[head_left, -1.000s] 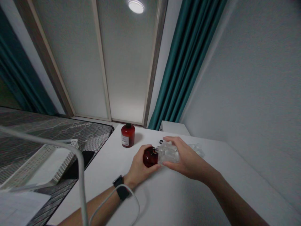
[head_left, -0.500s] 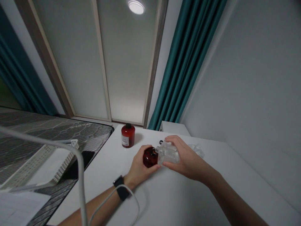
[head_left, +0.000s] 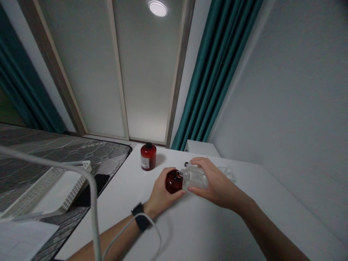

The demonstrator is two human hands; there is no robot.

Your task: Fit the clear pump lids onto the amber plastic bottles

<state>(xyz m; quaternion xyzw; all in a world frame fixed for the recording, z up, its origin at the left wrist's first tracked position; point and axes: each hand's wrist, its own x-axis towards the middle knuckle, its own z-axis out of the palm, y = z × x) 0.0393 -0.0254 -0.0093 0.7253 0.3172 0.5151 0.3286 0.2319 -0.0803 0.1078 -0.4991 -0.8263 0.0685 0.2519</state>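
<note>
My left hand (head_left: 163, 188) is wrapped round a dark red-brown bottle (head_left: 173, 182) on the white table (head_left: 190, 232). In my right hand (head_left: 212, 181) is a clear bottle (head_left: 196, 177), tipped on its side with its neck toward the mouth of the dark bottle. The two necks meet or nearly meet; whether they touch I cannot tell. Liquid flow between them is too small to make out. Farther back stands an upright red-brown bottle (head_left: 148, 156) with a black cap and a white label. A small black ring-like piece (head_left: 186, 164) lies just behind the clear bottle.
Crumpled clear plastic (head_left: 228, 173) lies behind my right wrist. Left of the table, a white perforated basket (head_left: 67, 195) and papers (head_left: 24, 239) rest on a dark patterned surface. A white cable (head_left: 94, 203) crosses the left foreground. A white box (head_left: 202, 148) stands by the far edge.
Almost nothing differs. Both hands hold the two bottles in the same pose, with only a slight shift of the view.
</note>
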